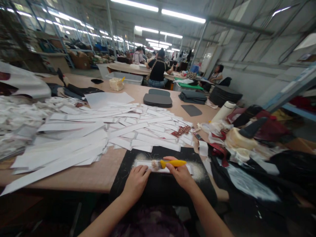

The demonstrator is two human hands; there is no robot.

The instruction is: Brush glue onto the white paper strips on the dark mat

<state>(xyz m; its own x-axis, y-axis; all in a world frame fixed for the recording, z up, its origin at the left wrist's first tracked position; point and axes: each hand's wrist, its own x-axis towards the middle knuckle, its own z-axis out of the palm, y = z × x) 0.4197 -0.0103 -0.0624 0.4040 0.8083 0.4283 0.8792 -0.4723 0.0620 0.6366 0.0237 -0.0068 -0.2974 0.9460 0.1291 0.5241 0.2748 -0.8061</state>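
My right hand (179,171) grips a paintbrush (173,163) by its yellow handle, with the bristles pointing left. The bristles meet a white strip (143,163) that lies on a black mat (158,189). Flat on the near left part of that strip rests my left hand (137,176), its fingers stretched out and holding nothing I can see. Pale smears, perhaps of glue, mark the mat at both ends of the strip. Just beyond the mat spreads a heap of white strips (138,128), with a dark red patterned piece (182,131) at its right side.
Stacked dark grey pieces (158,100) stand beyond the heap, near a crusted cream container (116,84). On the right are a white roll (223,111) and piled scraps (240,140). Longer white strips (61,148) cover the left. Several people work at tables farther back.
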